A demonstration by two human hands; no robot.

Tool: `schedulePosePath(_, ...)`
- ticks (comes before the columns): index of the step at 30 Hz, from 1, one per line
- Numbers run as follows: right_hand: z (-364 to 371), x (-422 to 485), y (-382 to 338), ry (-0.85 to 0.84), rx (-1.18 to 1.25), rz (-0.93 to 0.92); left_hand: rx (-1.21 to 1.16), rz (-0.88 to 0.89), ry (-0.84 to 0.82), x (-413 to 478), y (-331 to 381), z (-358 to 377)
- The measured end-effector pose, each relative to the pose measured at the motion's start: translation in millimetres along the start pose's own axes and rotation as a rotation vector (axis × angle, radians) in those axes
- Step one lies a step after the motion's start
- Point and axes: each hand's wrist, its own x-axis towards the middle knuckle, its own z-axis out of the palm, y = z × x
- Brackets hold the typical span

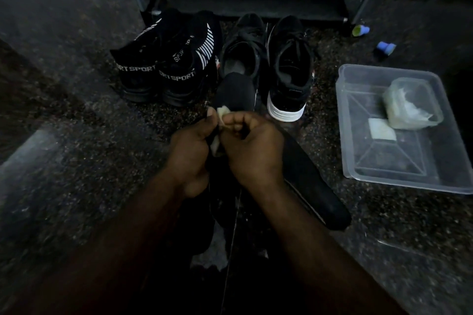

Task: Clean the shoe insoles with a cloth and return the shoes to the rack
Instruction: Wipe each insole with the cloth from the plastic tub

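A black insole (234, 92) stands up in front of me, gripped low down by my left hand (190, 153). My right hand (252, 147) pinches a small pale cloth (222, 112) against the insole. A second black insole (314, 192) lies flat on the floor to the right of my right wrist. Two pairs of black shoes stand ahead: a "SPORT" pair (166, 59) on the left and a laced pair with white soles (288, 66) on the right. Behind them stands the dark shoe rack (256, 0).
A clear plastic tray (384, 169) sits on the speckled floor at the right, holding a small tub of wipes (412, 102) and a folded pale wipe (382, 129). Two small blue caps (386, 47) lie near the rack's right leg.
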Motion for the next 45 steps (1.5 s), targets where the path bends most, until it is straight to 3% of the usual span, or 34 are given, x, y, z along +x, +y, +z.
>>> schedulePosePath(5, -24.3, 21.1, 10.5, 0.189, -0.047, 0.083, 0.023, -0.018, -0.010, -2.0, -7.8, 4.3)
schedulePosePath(11, 2.5, -0.6, 1.9, -0.031, -0.032, 0.006, -0.012, -0.009, 0.058, -1.8, -0.7, 2.4)
schedulePosePath(16, -28.7, 24.7, 13.9, 0.167, -0.050, 0.086, -0.004, -0.013, 0.024, -5.5, -3.9, 10.0)
schedulePosePath(24, -18.6, 16.0, 11.0, -0.151, -0.134, 0.143, -0.098, -0.154, 0.001, -0.4, 8.1, -7.4)
schedulePosePath(29, -27.1, 21.8, 7.8, 0.034, -0.106, 0.140, 0.148, 0.104, 0.066, 6.0, -4.5, -5.1)
schedulePosePath(35, -43.1, 34.8, 9.8, 0.142, -0.030, 0.189, 0.207, 0.077, -0.018, -1.2, -10.2, 4.1)
schedulePosePath(41, -28.8, 25.1, 0.7, -0.064, -0.058, 0.149, 0.269, 0.148, -0.081, 0.7, -11.8, -1.1)
schedulePosePath(45, -38.5, 29.8, 1.2, 0.145, -0.206, 0.082, 0.357, 0.133, -0.128, -1.2, -13.7, 0.7)
